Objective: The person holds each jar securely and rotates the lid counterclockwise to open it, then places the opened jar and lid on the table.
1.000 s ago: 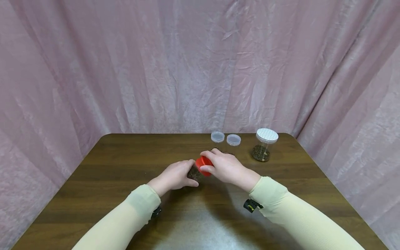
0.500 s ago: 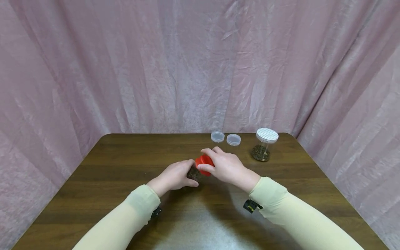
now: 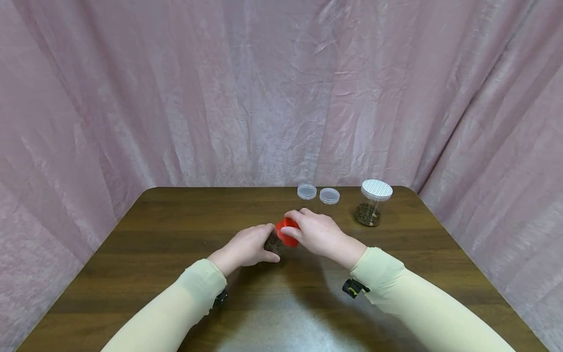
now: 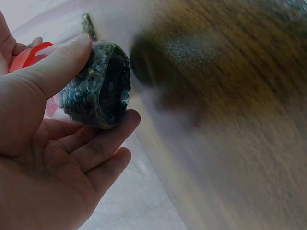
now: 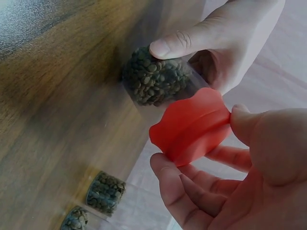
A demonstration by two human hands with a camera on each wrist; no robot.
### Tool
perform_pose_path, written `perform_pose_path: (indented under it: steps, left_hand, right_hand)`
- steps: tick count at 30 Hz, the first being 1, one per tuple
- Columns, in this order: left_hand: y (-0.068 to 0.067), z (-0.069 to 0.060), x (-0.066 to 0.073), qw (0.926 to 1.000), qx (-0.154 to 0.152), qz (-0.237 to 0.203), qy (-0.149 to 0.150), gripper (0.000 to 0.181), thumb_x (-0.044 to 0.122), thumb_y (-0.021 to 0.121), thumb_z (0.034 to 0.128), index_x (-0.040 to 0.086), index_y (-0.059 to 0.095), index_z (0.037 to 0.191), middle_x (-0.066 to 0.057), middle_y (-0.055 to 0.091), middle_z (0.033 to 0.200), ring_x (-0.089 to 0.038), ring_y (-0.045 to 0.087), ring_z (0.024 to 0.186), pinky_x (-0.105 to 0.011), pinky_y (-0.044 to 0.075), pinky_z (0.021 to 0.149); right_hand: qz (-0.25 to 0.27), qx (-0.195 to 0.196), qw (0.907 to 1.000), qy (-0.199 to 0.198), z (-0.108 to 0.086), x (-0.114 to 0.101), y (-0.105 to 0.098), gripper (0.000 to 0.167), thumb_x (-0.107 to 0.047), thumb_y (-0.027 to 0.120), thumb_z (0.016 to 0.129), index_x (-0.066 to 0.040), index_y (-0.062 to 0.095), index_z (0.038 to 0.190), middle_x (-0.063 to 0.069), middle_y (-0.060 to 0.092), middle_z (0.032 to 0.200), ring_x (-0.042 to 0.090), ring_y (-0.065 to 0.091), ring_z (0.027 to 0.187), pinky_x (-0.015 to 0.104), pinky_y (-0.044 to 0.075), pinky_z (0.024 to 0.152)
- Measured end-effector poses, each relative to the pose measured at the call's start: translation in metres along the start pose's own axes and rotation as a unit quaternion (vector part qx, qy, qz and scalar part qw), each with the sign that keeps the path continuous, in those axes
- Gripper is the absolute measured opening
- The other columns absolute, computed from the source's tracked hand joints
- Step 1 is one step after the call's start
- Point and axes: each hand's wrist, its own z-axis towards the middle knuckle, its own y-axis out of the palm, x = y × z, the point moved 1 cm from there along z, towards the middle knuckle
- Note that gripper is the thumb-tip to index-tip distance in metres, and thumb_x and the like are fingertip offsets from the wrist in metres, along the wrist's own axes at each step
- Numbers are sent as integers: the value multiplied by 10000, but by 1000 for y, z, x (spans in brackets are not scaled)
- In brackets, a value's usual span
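Note:
My left hand (image 3: 244, 248) holds a clear jar (image 3: 274, 244) of small brown-green seeds, with thumb and fingers on opposite sides of it. Its base touches or nearly touches the tabletop in the left wrist view, where seeds (image 4: 86, 91) fill its lower part. A red wavy-edged lid (image 5: 192, 127) sits at the jar's mouth. Around that lid curl the thumb and fingers of my right hand (image 3: 321, 233). The head view shows the lid tilted towards the right hand. The mouth itself is hidden by the lid.
Behind the right hand stand two clear jars with pale lids, a left one (image 3: 307, 191) and a right one (image 3: 329, 196). A bigger jar (image 3: 370, 212) with a white patterned lid stands further right. Pink curtain (image 3: 220, 98) hangs behind the wooden table (image 3: 154, 234).
My right thumb and fingers shift slightly round the red lid, and the lid's visible edge changes a little. My left hand and the jar stay nearly in place.

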Motion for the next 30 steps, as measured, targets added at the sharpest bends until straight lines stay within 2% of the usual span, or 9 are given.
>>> perform_pose_path:
  steps: [11,19,30]
  left_hand:
    - [0,-1,0,10000,-19,3,-40,562,310,972,878,83,643,1274,-39,728,1151,-245,706,1064,-464,572,986]
    - [1,-1,0,10000,-18,-48,-35,572,306,972,880,76,639,1285,-51,729,1179,-263,708,1087,-482,571,998]
    - [1,-1,0,10000,-12,-10,-14,566,312,973,878,84,640,1275,-31,721,1140,-233,700,1039,-460,574,976]
  right_hand:
    - [207,-165,9988,-403,-5,2,-4,443,-318,752,1077,-125,661,1466,76,696,1273,244,715,1040,502,590,878]
    - [280,-233,9993,-81,-4,3,-2,528,-473,700,1085,-185,632,1523,71,689,1288,251,712,1051,533,585,894]
    - [114,-59,9997,-201,-3,3,2,461,-419,702,1095,-161,664,1474,77,706,1226,259,728,1020,518,602,833]
